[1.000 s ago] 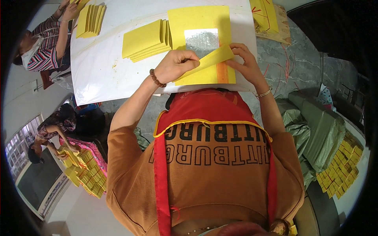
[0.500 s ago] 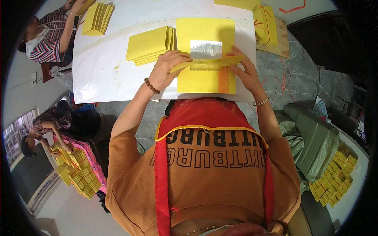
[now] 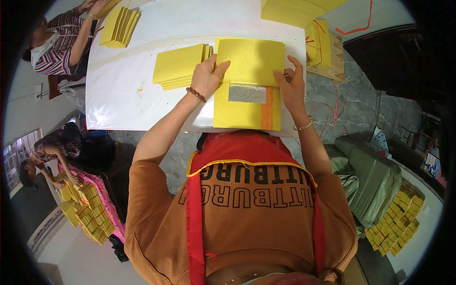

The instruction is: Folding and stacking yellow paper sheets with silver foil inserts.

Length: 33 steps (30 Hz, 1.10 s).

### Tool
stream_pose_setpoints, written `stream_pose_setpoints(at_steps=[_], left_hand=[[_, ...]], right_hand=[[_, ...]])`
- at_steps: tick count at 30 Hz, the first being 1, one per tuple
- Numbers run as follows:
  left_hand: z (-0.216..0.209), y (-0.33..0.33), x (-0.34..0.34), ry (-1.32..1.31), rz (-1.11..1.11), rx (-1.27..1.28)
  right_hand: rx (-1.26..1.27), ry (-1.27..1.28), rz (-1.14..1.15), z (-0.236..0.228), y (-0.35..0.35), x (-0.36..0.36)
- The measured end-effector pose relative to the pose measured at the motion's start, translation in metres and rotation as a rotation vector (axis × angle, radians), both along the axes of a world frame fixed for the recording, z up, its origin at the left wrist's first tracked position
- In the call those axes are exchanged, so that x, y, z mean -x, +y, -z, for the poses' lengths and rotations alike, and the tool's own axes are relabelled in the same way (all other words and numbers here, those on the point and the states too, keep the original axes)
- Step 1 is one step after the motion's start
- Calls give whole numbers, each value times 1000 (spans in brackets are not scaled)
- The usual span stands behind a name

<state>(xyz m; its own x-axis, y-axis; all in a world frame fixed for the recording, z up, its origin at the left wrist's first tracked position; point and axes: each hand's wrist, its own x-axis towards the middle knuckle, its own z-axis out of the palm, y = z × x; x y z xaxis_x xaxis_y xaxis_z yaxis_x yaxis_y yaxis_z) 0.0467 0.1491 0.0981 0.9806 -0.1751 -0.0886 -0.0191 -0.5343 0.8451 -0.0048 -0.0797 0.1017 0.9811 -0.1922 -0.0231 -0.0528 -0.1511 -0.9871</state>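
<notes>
In front of me a yellow paper sheet (image 3: pixel 250 59) lies over the upper half of another yellow sheet (image 3: pixel 237 116). The lower one shows a silver rectangle (image 3: pixel 247 93) and an orange strip (image 3: pixel 267 114). My left hand (image 3: pixel 208 77) grips the upper sheet's left edge, thumb on top. At its right edge my right hand (image 3: pixel 291 84) pinches with the thumb on the paper, the index finger raised and the other fingers curled. A stack of folded yellow sheets (image 3: pixel 178 64) sits beside my left hand, partly behind it.
The white-covered table (image 3: pixel 123 90) carries more folded yellow sheets (image 3: pixel 119 27) at the far left, near a person in stripes (image 3: pixel 59 45). Tied yellow bundles (image 3: pixel 320 45) stand beyond its right edge. Another person (image 3: pixel 57 147) handles yellow bundles (image 3: pixel 92 209) at lower left.
The yellow sheet, held curled across the middle before, now lies flatter over the upper half. My left hand has shifted to its left edge, and my right index finger has lifted.
</notes>
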Motion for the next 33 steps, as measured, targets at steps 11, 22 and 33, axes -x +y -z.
stream_pose_setpoints(at_steps=[11, 22, 33], left_hand=[[-6, -2, -3, 78, -80, 151], [-48, -33, -3, -686, 492, -475], [-3, -40, -10, -576, 565, -670]], right_hand=[[99, 37, 3, 3, 2, -7], [89, 33, 30, 11, 0, -10], [742, -202, -186, -25, 3, 17]])
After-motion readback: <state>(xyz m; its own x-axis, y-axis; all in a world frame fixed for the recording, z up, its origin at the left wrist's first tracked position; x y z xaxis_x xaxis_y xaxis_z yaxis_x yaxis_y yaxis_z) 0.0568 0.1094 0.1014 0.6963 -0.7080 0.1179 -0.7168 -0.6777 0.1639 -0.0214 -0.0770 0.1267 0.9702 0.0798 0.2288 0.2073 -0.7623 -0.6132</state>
